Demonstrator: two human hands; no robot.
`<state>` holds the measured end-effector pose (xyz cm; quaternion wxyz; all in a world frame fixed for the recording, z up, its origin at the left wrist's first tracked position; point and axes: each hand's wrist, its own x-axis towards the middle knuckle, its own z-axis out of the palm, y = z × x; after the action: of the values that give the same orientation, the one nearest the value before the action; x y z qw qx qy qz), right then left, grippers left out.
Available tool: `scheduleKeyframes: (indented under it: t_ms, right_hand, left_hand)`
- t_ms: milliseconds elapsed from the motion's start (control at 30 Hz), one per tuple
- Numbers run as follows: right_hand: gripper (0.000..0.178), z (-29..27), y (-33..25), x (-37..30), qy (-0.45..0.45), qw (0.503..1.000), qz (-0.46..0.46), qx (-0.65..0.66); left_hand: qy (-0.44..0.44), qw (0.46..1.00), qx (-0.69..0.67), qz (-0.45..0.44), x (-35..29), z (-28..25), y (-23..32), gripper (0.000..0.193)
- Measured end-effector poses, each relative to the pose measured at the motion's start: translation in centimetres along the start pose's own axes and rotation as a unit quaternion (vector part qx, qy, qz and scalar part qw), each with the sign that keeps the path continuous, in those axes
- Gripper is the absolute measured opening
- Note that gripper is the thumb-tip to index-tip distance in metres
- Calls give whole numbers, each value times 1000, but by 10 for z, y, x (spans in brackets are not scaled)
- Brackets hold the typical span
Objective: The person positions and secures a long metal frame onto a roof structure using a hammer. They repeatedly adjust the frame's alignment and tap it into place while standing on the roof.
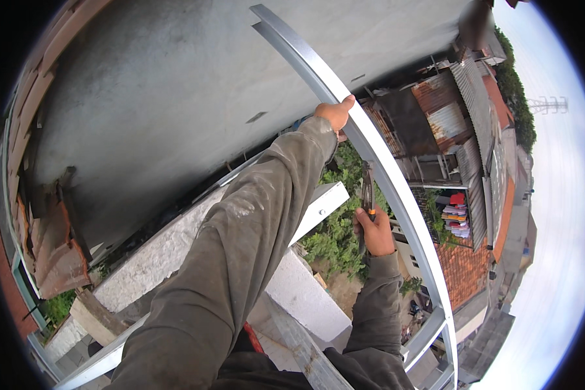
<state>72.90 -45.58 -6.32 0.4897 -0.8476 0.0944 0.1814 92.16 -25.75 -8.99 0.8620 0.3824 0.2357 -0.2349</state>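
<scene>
One metal beam, shrubs, rooftops, wall

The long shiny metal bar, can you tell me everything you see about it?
The long metal bar is silvery, with a bright face and a channel-like fold at its top end. It slants from the top of the picture to the bottom right; its bend may come from the fisheye lens. The left grip holds its upper part. A pliers-like tool is close beside it; I can't tell if they touch. Lower down, a metal crosspiece meets it.
</scene>
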Motion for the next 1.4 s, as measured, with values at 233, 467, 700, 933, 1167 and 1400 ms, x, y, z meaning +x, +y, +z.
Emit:
scheduleKeyframes:
  t_ms: [233,467,700,933,1167,1400]
  right_hand:
    - [43,-1,-4,2,35,997,-48,-46]
    - [47,3,-9,-1,58,985,-103,-125]
    - [57,9,-4,4,138,958,-158,-195]
    - [30,24,-27,2,202,924,-66,-317]
    - [40,5,-42,2,145,958,-26,-248]
    - [41,-20,-50,1,34,998,50,-7]
  left_hand:
    - [-3,999,28,31,4,-3,-3,71]
    - [-1,1000,13,8,-1,0,1,53]
    - [-9,1000,4,20,-3,1,1,55]
    - [-22,993,116,-1,-9,0,8,78]
    - [-64,995,79,23,4,-1,-6,56]
    - [-40,997,63,9,12,5,-8,50]
